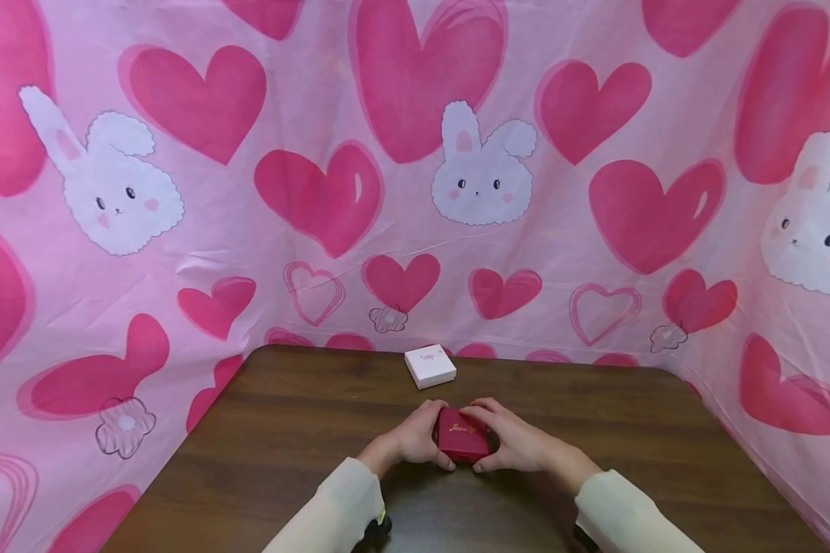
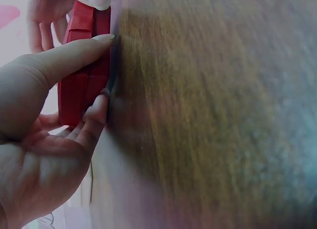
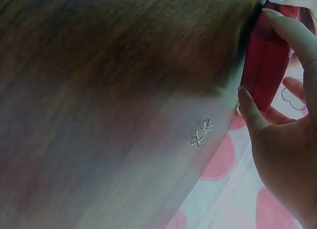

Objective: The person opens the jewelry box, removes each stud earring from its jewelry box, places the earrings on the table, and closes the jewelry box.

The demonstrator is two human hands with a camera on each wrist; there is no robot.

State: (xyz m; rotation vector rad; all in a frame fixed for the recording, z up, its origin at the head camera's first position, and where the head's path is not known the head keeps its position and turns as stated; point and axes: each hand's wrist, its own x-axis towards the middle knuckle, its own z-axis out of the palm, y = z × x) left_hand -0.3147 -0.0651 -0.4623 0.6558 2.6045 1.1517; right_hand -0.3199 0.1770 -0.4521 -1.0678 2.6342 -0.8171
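A small red jewelry box (image 1: 463,436) with gold lettering on its lid is at the middle of the table, lid side up. My left hand (image 1: 415,436) grips its left side, the thumb (image 2: 81,58) lying across the near face and fingers round the side. From the right, my right hand (image 1: 519,444) holds the same box, thumb at the near face and fingertips at the top and far side. The lid looks closed in the head view. A red ribbon strip (image 2: 81,23) shows on the near face. Whether the box touches the table I cannot tell.
A white square box (image 1: 430,366) with small pink print stands near the back edge of the brown wooden table (image 1: 304,407). Two small silver star-shaped pieces (image 3: 198,140) lie on the table in the right wrist view. Pink heart-and-rabbit cloth (image 1: 401,230) hangs behind and at the sides.
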